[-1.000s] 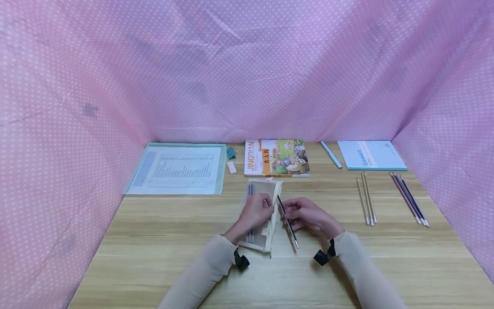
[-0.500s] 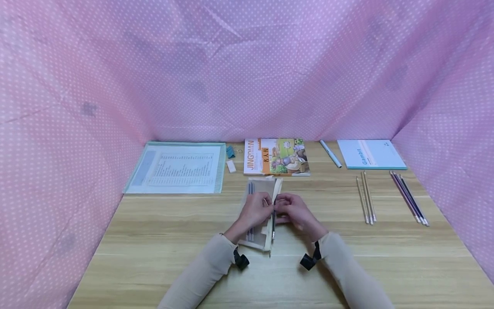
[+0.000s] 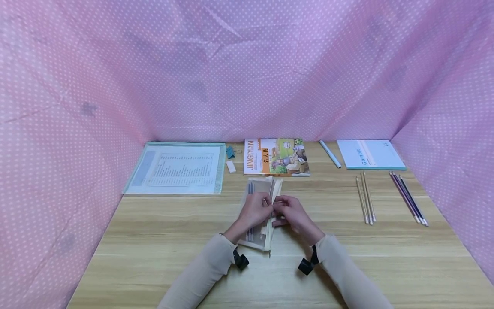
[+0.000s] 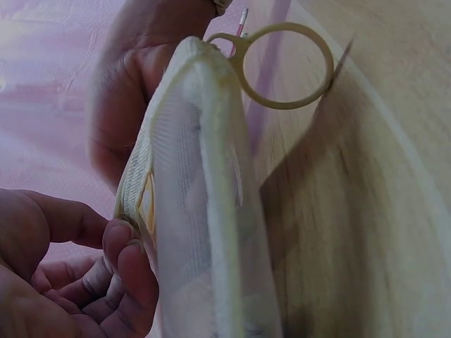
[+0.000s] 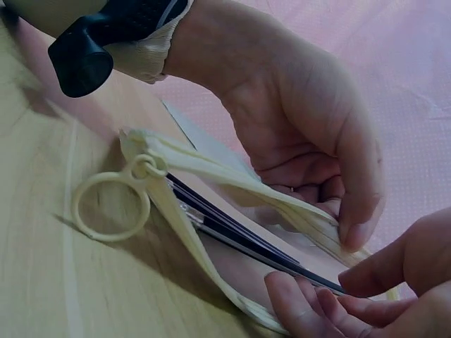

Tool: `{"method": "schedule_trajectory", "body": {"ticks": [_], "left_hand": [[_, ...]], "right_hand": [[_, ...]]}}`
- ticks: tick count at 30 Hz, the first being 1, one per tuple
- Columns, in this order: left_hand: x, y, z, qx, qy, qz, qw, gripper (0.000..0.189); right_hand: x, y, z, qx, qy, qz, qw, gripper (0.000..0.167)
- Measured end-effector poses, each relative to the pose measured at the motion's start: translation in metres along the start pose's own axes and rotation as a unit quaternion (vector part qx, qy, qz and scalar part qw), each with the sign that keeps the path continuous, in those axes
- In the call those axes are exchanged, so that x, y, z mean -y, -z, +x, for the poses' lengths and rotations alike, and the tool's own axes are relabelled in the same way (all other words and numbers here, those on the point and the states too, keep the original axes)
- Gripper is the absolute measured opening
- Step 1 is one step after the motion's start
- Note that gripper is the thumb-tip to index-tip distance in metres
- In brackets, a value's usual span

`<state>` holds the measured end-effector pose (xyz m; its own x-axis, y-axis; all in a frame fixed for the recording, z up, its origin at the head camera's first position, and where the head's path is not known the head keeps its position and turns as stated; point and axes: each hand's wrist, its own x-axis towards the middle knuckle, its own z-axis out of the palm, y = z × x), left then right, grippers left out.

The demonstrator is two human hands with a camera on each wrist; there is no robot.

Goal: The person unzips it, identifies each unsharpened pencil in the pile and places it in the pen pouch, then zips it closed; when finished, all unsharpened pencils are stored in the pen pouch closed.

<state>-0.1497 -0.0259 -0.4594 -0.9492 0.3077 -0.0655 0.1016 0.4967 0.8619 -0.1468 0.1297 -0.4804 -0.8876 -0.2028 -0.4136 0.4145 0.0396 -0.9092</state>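
Observation:
A see-through mesh pencil case (image 3: pixel 257 243) with cream edging lies under both hands, its zip mouth spread apart in the right wrist view. My left hand (image 3: pixel 255 211) pinches one edge of that mouth between thumb and fingers. At the opposite side, my right hand (image 3: pixel 295 216) has its fingertips in the opening. A dark pencil (image 5: pixel 282 264) runs inside the case up to my right thumb and fingers, which pinch its end. More dark pencils (image 5: pixel 211 211) lie alongside it in the case. From the zip end hangs a cream ring pull (image 4: pixel 289 102).
Behind the case lies a picture-covered book (image 3: pixel 275 157), with a white eraser (image 3: pixel 230 166) and blue binder clip (image 3: pixel 230 152) beside it. A document folder (image 3: pixel 177 168) is at left. Rightward are a pen (image 3: pixel 329 153), a notebook (image 3: pixel 372 154), natural pencils (image 3: pixel 366 198) and dark pencils (image 3: pixel 409 198).
My right hand has moved left to the case, taking the dark pencil from outside into its mouth. The left hand keeps its hold on the edge.

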Motion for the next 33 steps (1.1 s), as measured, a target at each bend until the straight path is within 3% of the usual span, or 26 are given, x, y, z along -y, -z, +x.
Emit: {"method": "schedule_trajectory", "body": {"ticks": [8,15,25,33], "left_hand": [[-0.001,0.001,-0.001,0.01,0.022,0.005,0.9997,0.01],[0.0,0.0,-0.001,0.015,0.028,0.0,0.9995,0.007],[0.0,0.0,-0.001,0.003,0.01,0.015,0.9998,0.01],[0.0,-0.001,-0.001,-0.012,-0.011,0.01,0.9998,0.011]], "right_hand": [[-0.001,0.007,-0.002,0.052,0.006,-0.032,0.9981,0.042],[-0.003,0.006,-0.004,0.079,0.009,-0.038,0.9961,0.035],[0.0,0.015,-0.009,0.059,0.002,-0.035,0.9976,0.039],[0.01,0.062,-0.022,0.022,0.016,-0.043,0.9987,0.048]]}}
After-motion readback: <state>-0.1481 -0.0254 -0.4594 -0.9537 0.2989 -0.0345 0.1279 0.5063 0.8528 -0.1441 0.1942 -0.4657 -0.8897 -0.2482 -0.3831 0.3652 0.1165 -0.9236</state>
